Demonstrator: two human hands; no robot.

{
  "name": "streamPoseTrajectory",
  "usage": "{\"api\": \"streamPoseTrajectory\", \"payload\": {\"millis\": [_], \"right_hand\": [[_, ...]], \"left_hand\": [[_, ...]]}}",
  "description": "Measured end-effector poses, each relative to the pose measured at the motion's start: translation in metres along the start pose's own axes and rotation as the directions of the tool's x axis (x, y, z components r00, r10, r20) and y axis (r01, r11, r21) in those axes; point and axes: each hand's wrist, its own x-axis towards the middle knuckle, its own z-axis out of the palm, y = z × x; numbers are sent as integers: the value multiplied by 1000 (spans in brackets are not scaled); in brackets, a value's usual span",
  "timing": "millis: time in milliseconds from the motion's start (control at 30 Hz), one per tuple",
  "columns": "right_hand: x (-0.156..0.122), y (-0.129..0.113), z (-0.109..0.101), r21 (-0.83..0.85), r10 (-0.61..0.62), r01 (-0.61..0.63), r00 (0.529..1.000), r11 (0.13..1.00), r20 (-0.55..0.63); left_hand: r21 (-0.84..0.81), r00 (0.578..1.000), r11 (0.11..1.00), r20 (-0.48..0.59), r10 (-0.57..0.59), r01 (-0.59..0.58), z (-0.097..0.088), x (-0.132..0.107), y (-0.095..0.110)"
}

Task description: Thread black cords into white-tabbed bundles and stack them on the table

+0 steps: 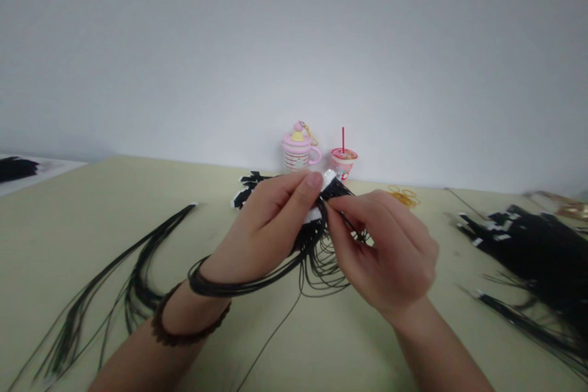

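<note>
My left hand (269,223) grips a bundle of thin black cords (316,254) with white tags at their ends, thumb and fingers pinched near the tags at the top. The cords loop down and wrap around my left wrist beside a dark beaded bracelet (184,334). My right hand (386,251) pinches a single black cord from the bundle between thumb and forefinger, just right of the left hand's fingertips. Both hands hover above the pale green table (285,343).
A loose sweep of black cords (124,275) lies at the left. A big heap of tagged black cords (537,257) fills the right. By the white wall stand a pink toy cup (298,150), a small red-straw cup (344,162) and yellow rubber bands (404,197).
</note>
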Motion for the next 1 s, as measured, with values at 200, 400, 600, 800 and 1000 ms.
{"api": "streamPoseTrajectory", "payload": {"millis": [200, 400, 600, 800, 1000], "right_hand": [[-3, 5, 6, 50, -29, 31, 999, 998, -35], [-3, 2, 5, 19, -24, 24, 999, 1000, -31], [-3, 6, 6, 23, -69, 70, 997, 997, -28], [-1, 7, 8, 100, -54, 57, 998, 993, -36], [2, 10, 1, 70, 12, -11, 1000, 998, -13]], "left_hand": [[47, 999, 998, 12, 40, -40, -1, 0, -2], [30, 996, 999, 82, 40, -43, -4, 3, -4], [44, 994, 998, 100, 42, -46, -4, 2, -3], [-15, 994, 1000, 107, -17, 19, -11, 6, -4], [-297, 976, 942, -96, -194, 158, -13, 17, -12]]}}
